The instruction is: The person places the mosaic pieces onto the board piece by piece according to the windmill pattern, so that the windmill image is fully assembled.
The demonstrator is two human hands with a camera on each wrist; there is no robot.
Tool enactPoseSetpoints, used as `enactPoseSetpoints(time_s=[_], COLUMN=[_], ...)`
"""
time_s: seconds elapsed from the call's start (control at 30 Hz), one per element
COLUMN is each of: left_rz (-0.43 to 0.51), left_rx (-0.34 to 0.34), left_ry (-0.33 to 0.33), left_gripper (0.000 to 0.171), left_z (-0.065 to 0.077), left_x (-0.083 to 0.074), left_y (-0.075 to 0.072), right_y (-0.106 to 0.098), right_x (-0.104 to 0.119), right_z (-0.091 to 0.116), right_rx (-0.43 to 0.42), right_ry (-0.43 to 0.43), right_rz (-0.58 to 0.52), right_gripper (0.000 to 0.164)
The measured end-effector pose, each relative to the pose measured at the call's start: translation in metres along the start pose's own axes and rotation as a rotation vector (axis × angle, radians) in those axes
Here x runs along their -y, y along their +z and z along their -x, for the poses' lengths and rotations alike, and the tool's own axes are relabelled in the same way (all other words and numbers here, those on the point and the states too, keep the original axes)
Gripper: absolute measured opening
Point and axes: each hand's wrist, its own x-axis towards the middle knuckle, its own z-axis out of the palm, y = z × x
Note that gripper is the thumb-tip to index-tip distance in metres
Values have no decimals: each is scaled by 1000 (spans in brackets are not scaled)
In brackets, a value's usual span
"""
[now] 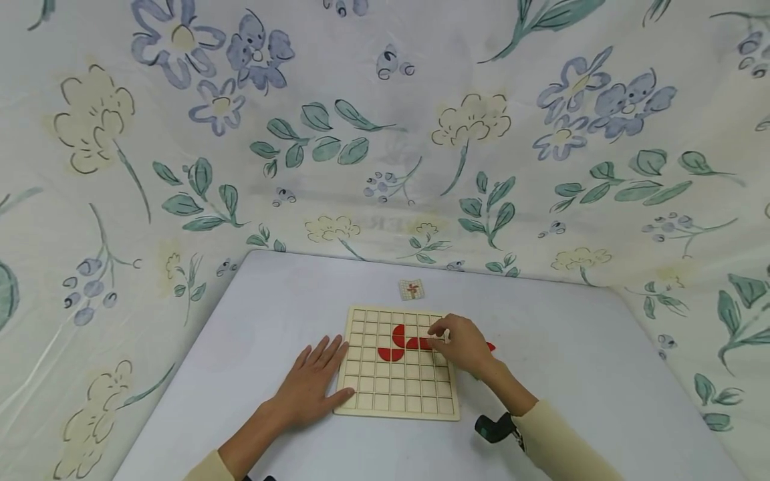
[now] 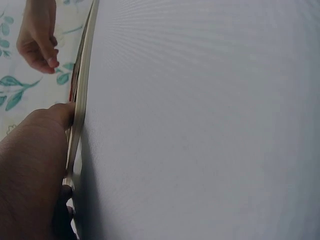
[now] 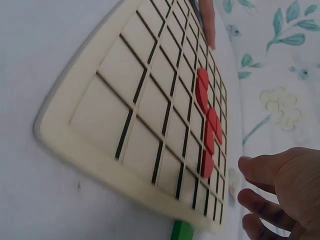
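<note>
A square wooden board (image 1: 397,384) with a grid of cells lies on the white table. Red quarter-round pieces (image 1: 392,354) sit in cells near its middle, in touching pairs. My left hand (image 1: 309,387) is spread flat at the board's left side, fingertips at the edge and thumb (image 2: 62,114) over the lower left corner. Above the board's right side hovers my right hand (image 1: 460,342), close to the rightmost red pieces (image 1: 415,343). In the right wrist view, its thumb and bent fingers (image 3: 265,205) are apart with nothing between them.
A small card (image 1: 412,289) with a printed red pattern lies beyond the board. Another red piece (image 1: 491,347) shows on the table right of my right hand. A green piece (image 3: 182,231) lies beside the board's edge. Flowered cloth (image 1: 385,167) hangs behind the table.
</note>
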Motion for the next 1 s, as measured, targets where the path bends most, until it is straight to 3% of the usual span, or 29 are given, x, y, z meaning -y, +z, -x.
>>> enactPoseSetpoints(time_s=[0.5, 0.8, 1.0], left_rz=[4, 18, 24], left_rx=[-11, -46, -48], left_ry=[16, 17, 18], left_gripper=[84, 84, 85], left_z=[1, 1, 1], left_x=[1, 1, 2], left_y=[0, 3, 4], right_y=[-27, -34, -36], right_x=[-56, -69, -73], right_z=[21, 27, 35], right_rx=[30, 105, 91], right_ry=[244, 283, 281], right_rz=[72, 92, 58], right_gripper=[19, 16, 11])
